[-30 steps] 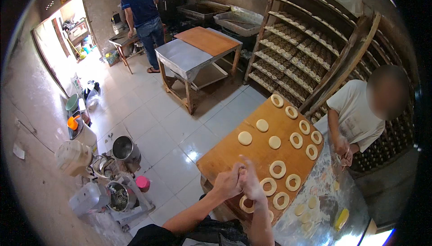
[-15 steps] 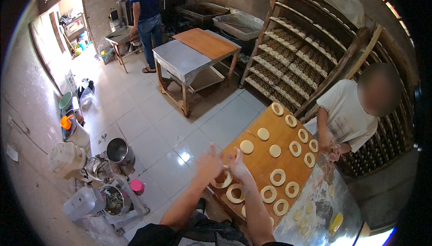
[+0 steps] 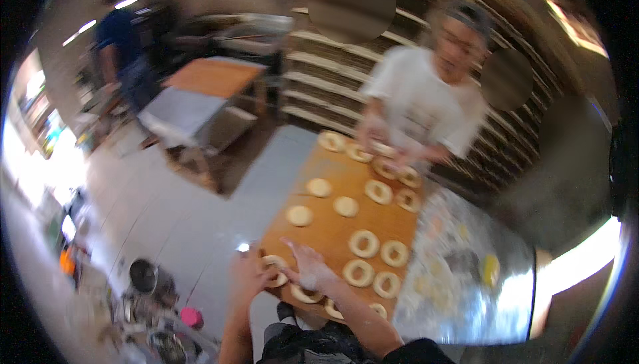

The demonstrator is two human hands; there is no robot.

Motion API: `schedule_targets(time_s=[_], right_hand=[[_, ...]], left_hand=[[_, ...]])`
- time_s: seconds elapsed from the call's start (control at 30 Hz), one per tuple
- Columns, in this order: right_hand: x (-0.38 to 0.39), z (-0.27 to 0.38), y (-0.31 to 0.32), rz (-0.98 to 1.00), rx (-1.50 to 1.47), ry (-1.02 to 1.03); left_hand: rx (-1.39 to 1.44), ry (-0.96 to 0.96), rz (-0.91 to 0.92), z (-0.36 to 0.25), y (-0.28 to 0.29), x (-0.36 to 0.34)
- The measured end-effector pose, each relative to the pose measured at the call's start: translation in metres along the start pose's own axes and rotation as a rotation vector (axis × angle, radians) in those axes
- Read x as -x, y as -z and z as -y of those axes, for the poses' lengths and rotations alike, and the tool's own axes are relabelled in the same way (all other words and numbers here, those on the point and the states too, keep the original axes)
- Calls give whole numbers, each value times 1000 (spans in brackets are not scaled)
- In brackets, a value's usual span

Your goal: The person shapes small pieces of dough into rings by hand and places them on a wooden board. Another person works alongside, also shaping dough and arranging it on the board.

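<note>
At the near left corner of the wooden board (image 3: 331, 239), a pale dough ring (image 3: 275, 261) lies between my two hands. My left hand (image 3: 250, 275) is at the ring's left edge, its fingers smeared by motion, so I cannot tell their grip. Just right of the ring, my right hand (image 3: 311, 267) is open with fingers apart, over the upper part of another dough ring (image 3: 305, 295). More dough rings (image 3: 364, 243) lie on the right half of the board. Three flat dough discs (image 3: 319, 187) sit toward its middle and left.
Across the board a person in a white shirt (image 3: 426, 98) handles dough rings at the far end. A floury metal tabletop (image 3: 459, 297) with a yellow object (image 3: 490, 270) adjoins on the right. Tray racks (image 3: 326, 64) stand behind; another table (image 3: 183, 114) and a second person (image 3: 123, 44) are far left.
My view has swung right, blurring the picture. My hands have come down around the corner ring, and the right one has spread. The person opposite has leaned over the board, hands now on its far rings.
</note>
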State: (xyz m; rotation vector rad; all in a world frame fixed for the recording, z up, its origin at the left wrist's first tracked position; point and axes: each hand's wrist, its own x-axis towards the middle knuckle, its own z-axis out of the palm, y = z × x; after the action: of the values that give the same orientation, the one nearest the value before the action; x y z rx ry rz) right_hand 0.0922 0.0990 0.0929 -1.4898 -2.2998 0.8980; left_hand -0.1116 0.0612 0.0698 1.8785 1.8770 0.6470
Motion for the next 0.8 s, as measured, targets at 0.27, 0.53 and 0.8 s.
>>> schedule_targets(time_s=[0.27,0.53,0.8], right_hand=[[226,-186,74,-841,75,-805],[271,-266,89,-391,296,-870],[325,-260,129,-573,-745,-297]], left_hand=[[361,-187,99,-128,-44,-2],[585,-426,442,-290,-152,32],[359,-309,717,-346,-215,59]])
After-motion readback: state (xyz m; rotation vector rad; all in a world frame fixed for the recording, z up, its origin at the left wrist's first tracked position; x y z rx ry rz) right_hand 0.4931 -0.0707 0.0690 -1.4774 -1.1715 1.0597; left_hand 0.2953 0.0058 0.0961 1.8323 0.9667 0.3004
